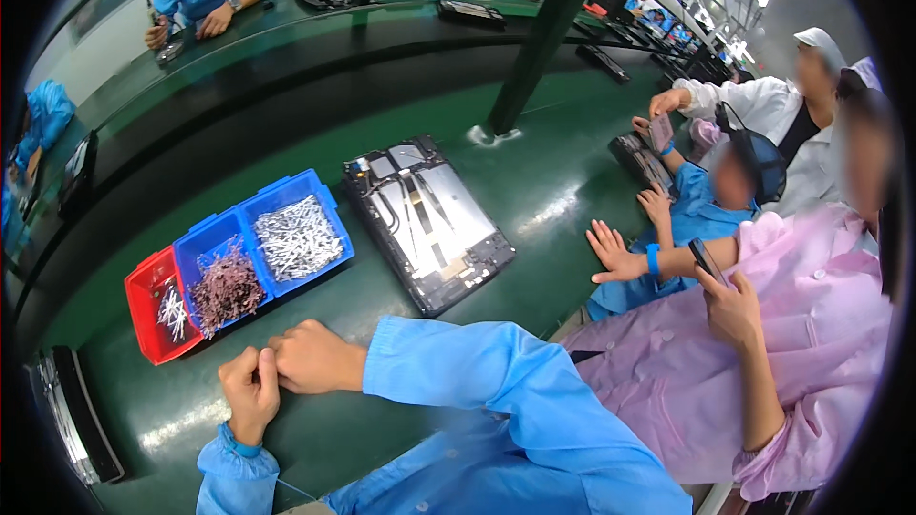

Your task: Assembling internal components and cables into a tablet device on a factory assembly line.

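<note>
My left hand (250, 391) is closed in a fist, thumb uppermost, over the green bench at the lower left. Against it rests my right hand (318, 358), also closed, its knuckles toward the bins. Nothing shows sticking out of either hand; their palms are hidden. Just beyond them, a red bin (156, 329) holds a few white strips. Joined to it, a blue two-part bin (345, 246) has a heap of small brownish-pink pieces (227, 288) and a heap of white pieces (298, 238). An opened tablet-like device (434, 229) lies right of the bins, its inner parts and cables exposed.
A dark device (76, 420) lies at the left edge. A green post (544, 48) rises from the bench. At right, a person in pink (706, 353) holds a phone, one hand on the bench; others work beyond. A dark conveyor strip (286, 86) crosses behind the bins.
</note>
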A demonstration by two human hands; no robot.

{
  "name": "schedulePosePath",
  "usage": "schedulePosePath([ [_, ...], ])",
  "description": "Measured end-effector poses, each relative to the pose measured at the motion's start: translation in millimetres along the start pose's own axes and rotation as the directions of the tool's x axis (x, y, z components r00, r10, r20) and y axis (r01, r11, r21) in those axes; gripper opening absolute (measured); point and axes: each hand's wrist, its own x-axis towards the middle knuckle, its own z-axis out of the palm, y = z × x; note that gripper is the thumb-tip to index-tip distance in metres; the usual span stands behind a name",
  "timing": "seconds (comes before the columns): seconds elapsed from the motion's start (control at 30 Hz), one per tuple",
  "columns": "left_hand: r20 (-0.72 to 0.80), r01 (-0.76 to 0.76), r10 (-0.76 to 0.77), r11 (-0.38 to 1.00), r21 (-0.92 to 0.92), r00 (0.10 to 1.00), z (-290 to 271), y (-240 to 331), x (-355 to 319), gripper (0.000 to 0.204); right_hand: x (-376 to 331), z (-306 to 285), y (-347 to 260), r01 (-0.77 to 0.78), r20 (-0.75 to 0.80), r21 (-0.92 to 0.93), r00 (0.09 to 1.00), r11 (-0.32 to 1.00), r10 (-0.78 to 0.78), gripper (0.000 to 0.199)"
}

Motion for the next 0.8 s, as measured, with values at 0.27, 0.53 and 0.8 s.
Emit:
schedulePosePath([
  [0.27, 0.049, 0.085, -0.083, 0.995, -0.044, 0.995, -4.3, 2.2, 0.8, 0.043, 0.4, -8.7, -2.3, -0.018, -0.001, 0.024, 1.000, 1.000, 0.018, 0.023],
  [0.53, 0.043, 0.116, -0.114, 0.992, -0.048, 0.993, -4.3, 5.1, -0.2, 0.041, -2.1, -5.2, -2.0, -0.011, -0.013, -0.029, 1.000, 1.000, 0.010, 0.025],
  [0.8, 0.036, 0.106, -0.104, 0.994, -0.030, 0.994, -7.4, 8.2, 0.2, 0.041, -1.7, -6.0, -4.2, -0.023, 0.017, -0.050, 1.000, 0.999, 0.024, 0.024],
])
